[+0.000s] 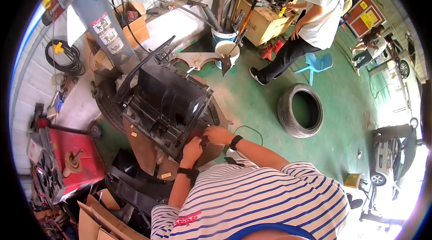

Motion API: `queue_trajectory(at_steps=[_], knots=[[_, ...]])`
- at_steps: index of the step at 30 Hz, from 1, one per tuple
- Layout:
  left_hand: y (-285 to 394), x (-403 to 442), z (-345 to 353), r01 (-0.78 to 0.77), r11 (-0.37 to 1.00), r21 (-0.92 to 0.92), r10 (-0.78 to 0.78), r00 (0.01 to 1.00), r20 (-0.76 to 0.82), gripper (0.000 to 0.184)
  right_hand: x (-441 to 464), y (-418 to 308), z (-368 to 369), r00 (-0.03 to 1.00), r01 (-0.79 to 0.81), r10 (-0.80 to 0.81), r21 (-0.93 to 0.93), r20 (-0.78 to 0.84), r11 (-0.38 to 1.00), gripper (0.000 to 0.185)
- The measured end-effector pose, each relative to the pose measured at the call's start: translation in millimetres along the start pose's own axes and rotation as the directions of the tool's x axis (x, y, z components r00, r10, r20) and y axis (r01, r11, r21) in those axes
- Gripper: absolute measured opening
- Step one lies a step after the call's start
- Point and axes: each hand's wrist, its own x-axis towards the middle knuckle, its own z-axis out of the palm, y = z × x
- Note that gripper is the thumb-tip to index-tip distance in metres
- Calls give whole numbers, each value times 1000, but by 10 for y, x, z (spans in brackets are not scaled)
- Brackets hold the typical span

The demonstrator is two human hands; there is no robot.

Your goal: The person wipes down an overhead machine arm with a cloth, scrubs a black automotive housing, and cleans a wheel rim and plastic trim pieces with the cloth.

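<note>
A large black plastic car part [164,91] lies in front of me on a low support with brown, board-like edges. At its near right corner my left hand [192,151] and my right hand [218,135] are close together. The fingers of both are bent and closed around a small dark reddish thing [201,139], too blurred to name. I wear a black watch on the left wrist and a black band on the right.
A tire [300,110] lies on the green floor to the right, near a blue plastic chair [315,64] and a standing person [317,10]. A red tool cabinet [78,159] is at left. White buckets [226,50] holding long tools stand ahead. Cardboard boxes [110,219] sit lower left.
</note>
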Motion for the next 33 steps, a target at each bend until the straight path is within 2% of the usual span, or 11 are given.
queue_trajectory(at_steps=[5,7,12,14,16,17,19,22,25,30,33], knots=[[77,103,-59,-25,999,-42,26,1000,19,21,18,-20,-255,999,-23,22,23,45,999,26],[170,108,-130,-34,996,-80,32,999,-22,21,24,102,-487,985,9,-41,189,168,982,27],[427,25,2,-179,955,-238,160,982,-97,36,-229,374,-865,990,117,-119,32,73,993,33],[451,45,-5,-127,977,-172,133,991,24,42,-335,444,-762,986,160,-157,-54,53,986,37],[582,54,-100,-7,991,-136,27,988,149,43,-471,441,-583,988,151,-139,-324,61,934,52],[595,44,-128,-39,994,-99,57,980,189,46,-499,428,-476,989,150,-138,-320,59,936,52],[578,1,-79,-61,997,-43,66,990,125,46,-477,357,-265,996,-75,71,-80,-44,994,57],[448,7,62,-87,996,-3,87,996,31,47,-422,229,-146,981,-168,163,-34,-102,985,51],[467,-24,44,-67,998,-7,67,997,39,48,-357,155,-213,994,-37,42,48,-106,998,47],[489,67,143,-49,991,123,43,998,53,55,-342,271,-124,996,-49,43,-80,-76,996,36],[506,112,151,46,988,145,-58,995,81,42,-276,322,-101,994,-6,-6,-118,-106,993,30]])
